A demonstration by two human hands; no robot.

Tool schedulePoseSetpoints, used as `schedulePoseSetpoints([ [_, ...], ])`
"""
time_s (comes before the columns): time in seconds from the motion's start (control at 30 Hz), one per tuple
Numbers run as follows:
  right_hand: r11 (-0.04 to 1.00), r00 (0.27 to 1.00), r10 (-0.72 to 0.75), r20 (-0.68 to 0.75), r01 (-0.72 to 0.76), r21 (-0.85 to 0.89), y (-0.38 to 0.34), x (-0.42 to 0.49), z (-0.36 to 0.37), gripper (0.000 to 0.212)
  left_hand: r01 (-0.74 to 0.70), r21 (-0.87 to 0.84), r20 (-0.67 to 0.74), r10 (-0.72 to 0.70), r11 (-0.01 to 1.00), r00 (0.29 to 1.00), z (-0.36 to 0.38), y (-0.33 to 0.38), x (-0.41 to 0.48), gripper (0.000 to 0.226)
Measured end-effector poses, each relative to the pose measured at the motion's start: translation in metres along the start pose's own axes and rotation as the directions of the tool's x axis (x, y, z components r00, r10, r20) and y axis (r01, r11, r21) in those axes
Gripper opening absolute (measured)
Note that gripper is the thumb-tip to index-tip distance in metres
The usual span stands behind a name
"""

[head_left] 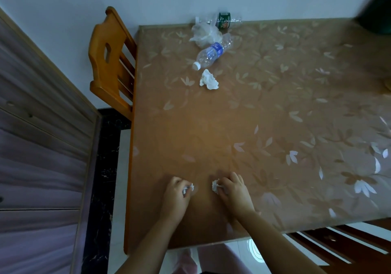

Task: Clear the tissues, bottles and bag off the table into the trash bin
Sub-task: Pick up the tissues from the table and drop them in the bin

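Note:
Both hands rest on the near part of the table (232, 112). My left hand (176, 193) is closed around a small crumpled tissue (189, 188). My right hand (231, 190) grips another crumpled tissue (215, 187). A third white tissue (208, 79) lies loose farther up the table. Beyond it a clear plastic bottle with a blue label (212, 52) lies on its side. A crumpled clear plastic bag (204, 32) sits behind it, and a bottle with a dark green label (224, 20) lies at the far edge by the wall.
A wooden chair (111, 62) stands at the table's left side. A second chair's dark slats (342, 246) show at the near right. A dark green object (376, 6) sits at the far right corner. A wood-panelled cabinet (42, 146) fills the left.

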State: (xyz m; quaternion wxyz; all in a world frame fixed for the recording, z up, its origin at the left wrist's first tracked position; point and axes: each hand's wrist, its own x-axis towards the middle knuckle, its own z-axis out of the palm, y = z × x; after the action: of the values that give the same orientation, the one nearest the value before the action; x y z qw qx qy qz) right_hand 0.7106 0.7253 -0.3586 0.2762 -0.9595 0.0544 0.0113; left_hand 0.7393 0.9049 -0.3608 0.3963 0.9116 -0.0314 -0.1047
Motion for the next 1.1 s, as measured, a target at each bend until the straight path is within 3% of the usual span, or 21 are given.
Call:
schedulePoseSetpoints([
  [0.3,0.989,0.987,0.12,-0.111,-0.11,0.098,-0.015,-0.005,-0.011,0.008,0.122,-0.201,-0.027,-0.13,0.972,0.991,-0.016,0.004,-0.009,0.018],
  [0.47,0.987,0.966,0.092,-0.243,-0.057,0.149,-0.033,-0.002,-0.031,0.009,0.044,-0.289,-0.099,-0.075,0.956,0.992,-0.038,0.032,-0.015,0.023],
  [0.67,0.969,0.912,0.124,-0.39,-0.026,0.247,-0.058,-0.008,-0.072,0.009,0.068,-0.587,-0.169,-0.204,0.807,0.964,-0.056,0.065,-0.017,0.017],
  [0.77,0.958,0.878,0.152,-0.453,-0.018,0.286,-0.068,-0.024,-0.093,0.01,0.008,-0.665,-0.165,-0.157,0.747,0.974,-0.065,0.086,-0.026,0.017],
  [1.1,0.926,0.773,0.31,-0.554,-0.113,0.36,-0.061,-0.106,-0.143,0.008,-0.09,-0.676,-0.055,0.071,0.731,0.996,-0.049,0.138,-0.069,0.019],
])
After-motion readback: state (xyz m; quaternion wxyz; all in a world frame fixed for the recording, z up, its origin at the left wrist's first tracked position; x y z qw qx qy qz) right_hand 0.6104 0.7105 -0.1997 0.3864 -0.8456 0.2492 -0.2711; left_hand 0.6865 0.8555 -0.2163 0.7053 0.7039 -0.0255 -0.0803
